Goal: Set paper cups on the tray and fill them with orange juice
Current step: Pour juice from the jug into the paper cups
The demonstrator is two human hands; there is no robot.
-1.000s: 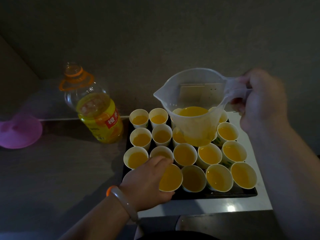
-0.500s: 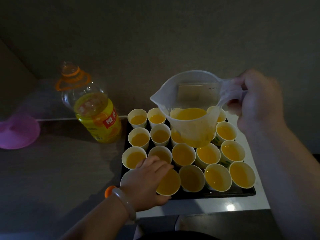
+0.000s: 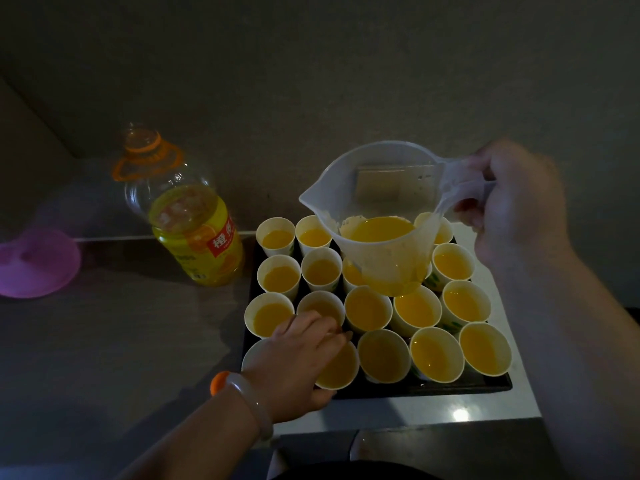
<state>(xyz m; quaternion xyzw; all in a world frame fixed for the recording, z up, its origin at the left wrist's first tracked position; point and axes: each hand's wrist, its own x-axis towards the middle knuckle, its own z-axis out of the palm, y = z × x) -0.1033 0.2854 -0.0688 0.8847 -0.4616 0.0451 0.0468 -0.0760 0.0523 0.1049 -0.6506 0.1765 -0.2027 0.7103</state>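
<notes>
Pink round dish (image 3: 38,263) lies far left on the desk (image 3: 121,341), and an upright juice bottle (image 3: 194,233) stands just beside the black tray (image 3: 450,386). At the tray's front row, the left hand (image 3: 301,362) curls its fingers (image 3: 311,323) round a filled front cup (image 3: 341,370) among the other paper cups (image 3: 417,310). Above the rear cups, the right hand (image 3: 516,206) grips the handle of a part-full clear jug (image 3: 381,230).

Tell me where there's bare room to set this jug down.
Free: the dark counter left of the tray, in front of the juice bottle; a narrow pale strip along the tray's near edge. Crowded: the tray, packed with paper cups rim to rim.
</notes>
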